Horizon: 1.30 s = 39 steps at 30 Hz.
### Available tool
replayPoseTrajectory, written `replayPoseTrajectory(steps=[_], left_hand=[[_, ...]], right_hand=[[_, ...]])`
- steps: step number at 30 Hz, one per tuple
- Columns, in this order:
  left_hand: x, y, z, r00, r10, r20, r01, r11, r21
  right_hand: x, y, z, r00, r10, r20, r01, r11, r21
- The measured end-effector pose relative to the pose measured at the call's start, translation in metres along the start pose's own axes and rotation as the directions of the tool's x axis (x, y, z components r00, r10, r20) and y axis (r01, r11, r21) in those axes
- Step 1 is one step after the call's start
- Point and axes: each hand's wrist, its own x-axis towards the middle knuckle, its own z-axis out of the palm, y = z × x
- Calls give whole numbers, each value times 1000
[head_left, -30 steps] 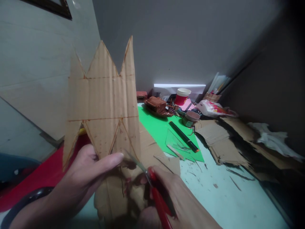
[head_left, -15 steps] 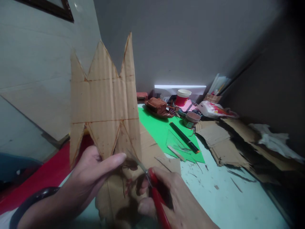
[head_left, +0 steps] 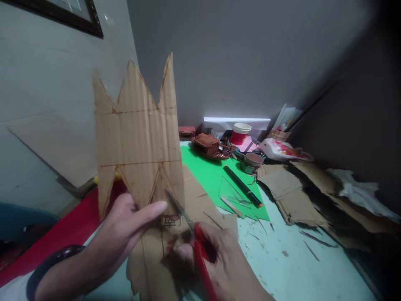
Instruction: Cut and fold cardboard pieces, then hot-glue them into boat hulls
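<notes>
My left hand (head_left: 134, 221) grips the lower edge of an upright cardboard cutout (head_left: 138, 133), thumb in front and the other fingers mostly hidden behind. Pointed teeth run along its top and bottom, with brown pen lines drawn across it. In my right hand (head_left: 222, 251) is a pair of scissors (head_left: 200, 246) with red handles. Their blades lie at the lower right of the cutout, beside a slanted drawn line, and look nearly closed. More brown cardboard (head_left: 153, 255) with printed characters lies below the hands.
On the table (head_left: 266, 259), a green sheet (head_left: 200, 167) carries a black marker (head_left: 242, 187) and a clear set square (head_left: 232, 192). Behind stand a red-and-white cup (head_left: 240, 134) and a jar (head_left: 251, 163). Torn cardboard (head_left: 291, 196) and small scraps lie at the right.
The cutout sits slightly lower in view, as does the background. The scissor blades have shifted up against the cutout's lower right, and printing on the cardboard below now shows.
</notes>
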Motion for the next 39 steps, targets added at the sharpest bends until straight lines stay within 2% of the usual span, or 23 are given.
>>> replayPoseTrajectory(steps=[3,8,12,17,22,28,32,39], left_hand=[[0,1,0,999,16,-31,-19,997,-70],[1,1,-2,979,152,-133,-162,984,-68],[1,2,1,986,140,-90,-149,983,-108],[-1,-3,7,991,108,-76,-119,979,-165],[-5,-9,9,995,87,-45,-92,987,-131],[-6,-10,10,991,111,-73,-117,989,-94],[-5,-7,10,993,111,-42,-115,989,-95],[-4,-8,8,991,131,-23,-132,989,-71]], right_hand=[[0,1,0,1000,10,11,-9,1000,-13],[0,-5,-3,996,9,86,-14,998,60],[0,-9,-8,992,63,113,-72,995,75],[-3,-10,-12,982,55,180,-80,988,133],[-7,-13,-12,990,48,129,-51,998,21],[-9,-17,-7,996,62,71,-62,998,-6],[-3,-10,-5,993,87,84,-93,993,69],[0,-4,-4,995,55,87,-68,986,154]])
